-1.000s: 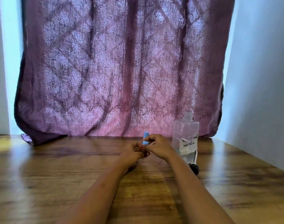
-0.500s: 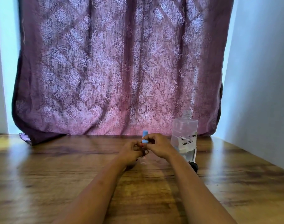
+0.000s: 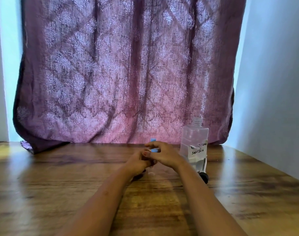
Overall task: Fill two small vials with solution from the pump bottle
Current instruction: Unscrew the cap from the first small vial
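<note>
Right hand (image 3: 164, 155) now curls its fingers over the blue-capped vial (image 3: 154, 150), whose cap stood clear above the fingers half a second earlier; left hand (image 3: 138, 163) grips it from below. Likely meaning: cap being turned, filling not under way. Vial: blue cap partly visible, body hidden, held low over the wooden table (image 3: 60, 184), just left of the clear pump bottle (image 3: 194, 147), neck open
</note>
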A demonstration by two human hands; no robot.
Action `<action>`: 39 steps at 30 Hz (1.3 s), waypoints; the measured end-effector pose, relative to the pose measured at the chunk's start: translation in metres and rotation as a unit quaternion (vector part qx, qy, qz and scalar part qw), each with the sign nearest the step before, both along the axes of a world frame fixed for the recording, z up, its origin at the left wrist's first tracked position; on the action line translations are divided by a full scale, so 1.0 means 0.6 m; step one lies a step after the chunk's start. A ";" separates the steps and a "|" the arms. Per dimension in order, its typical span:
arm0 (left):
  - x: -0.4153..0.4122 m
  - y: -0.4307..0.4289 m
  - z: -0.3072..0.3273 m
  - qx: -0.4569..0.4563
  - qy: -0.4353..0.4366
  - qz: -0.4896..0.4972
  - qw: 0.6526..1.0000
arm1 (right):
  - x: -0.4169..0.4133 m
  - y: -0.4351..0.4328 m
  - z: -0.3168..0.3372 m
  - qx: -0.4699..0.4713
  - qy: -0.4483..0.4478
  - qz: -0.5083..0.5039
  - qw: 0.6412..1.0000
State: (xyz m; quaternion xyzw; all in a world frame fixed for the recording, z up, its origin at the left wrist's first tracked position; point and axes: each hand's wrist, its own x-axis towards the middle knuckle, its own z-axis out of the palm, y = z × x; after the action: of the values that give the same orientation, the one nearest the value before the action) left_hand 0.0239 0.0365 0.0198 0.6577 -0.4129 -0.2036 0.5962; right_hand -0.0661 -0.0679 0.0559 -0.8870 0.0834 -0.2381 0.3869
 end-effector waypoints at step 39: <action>0.009 -0.007 -0.010 -0.043 0.021 -0.050 0.998 | 0.010 0.000 -0.003 -0.048 -0.042 -0.009 0.998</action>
State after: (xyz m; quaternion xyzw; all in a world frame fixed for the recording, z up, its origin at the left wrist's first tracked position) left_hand 0.0291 0.0321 0.0137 0.6057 -0.4407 -0.2289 0.6217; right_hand -0.0602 -0.0676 0.0539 -0.8926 0.0638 -0.2829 0.3452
